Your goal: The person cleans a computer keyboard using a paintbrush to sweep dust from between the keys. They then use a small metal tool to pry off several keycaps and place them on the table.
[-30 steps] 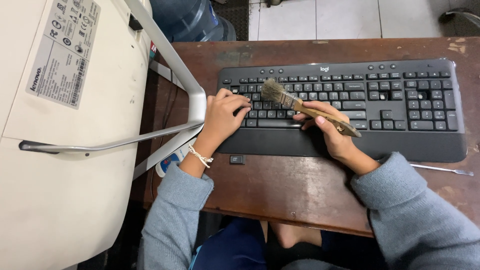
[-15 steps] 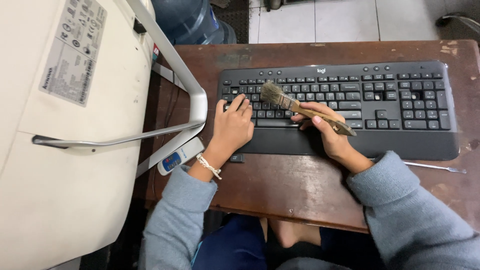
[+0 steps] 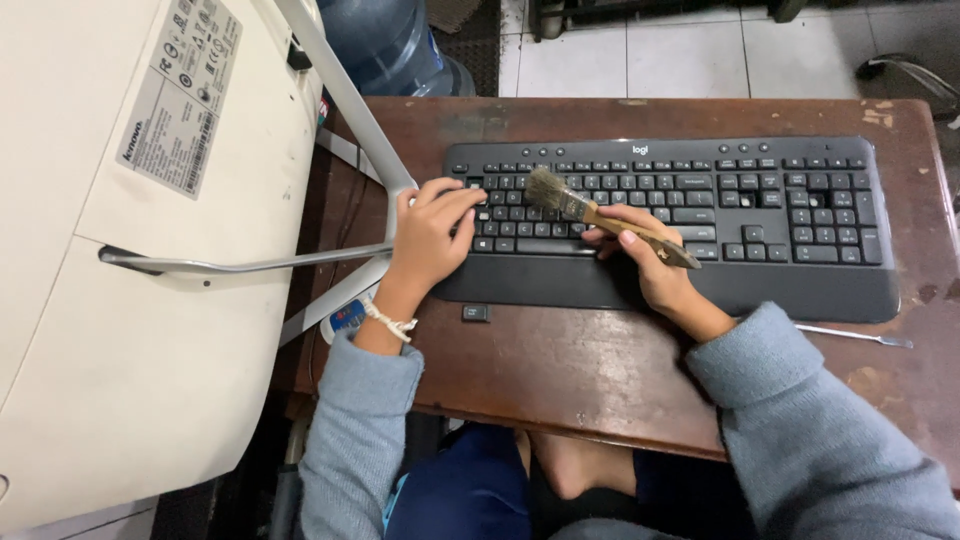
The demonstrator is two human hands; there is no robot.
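A black full-size keyboard point(image 3: 760, 210) with a wrist rest lies on a worn brown wooden desk point(image 3: 570, 350). My right hand point(image 3: 650, 265) grips the wooden handle of a small paintbrush point(image 3: 600, 215), whose bristles rest on the keys left of the keyboard's middle. My left hand point(image 3: 430, 235) lies flat on the keyboard's left end, fingers on the keys, holding nothing. A single loose black keycap point(image 3: 476, 313) sits on the desk just in front of the keyboard's left corner.
The white back of a monitor point(image 3: 130, 250) with its silver stand point(image 3: 330, 250) lies at the left, overhanging the desk. A thin metal tool point(image 3: 855, 336) lies at the right front of the desk. A blue water jug point(image 3: 390, 40) stands on the tiled floor behind.
The brush bristles have shifted slightly left along the keys, and my left hand has crept a little further onto the keyboard's left end. The view has drifted slightly.
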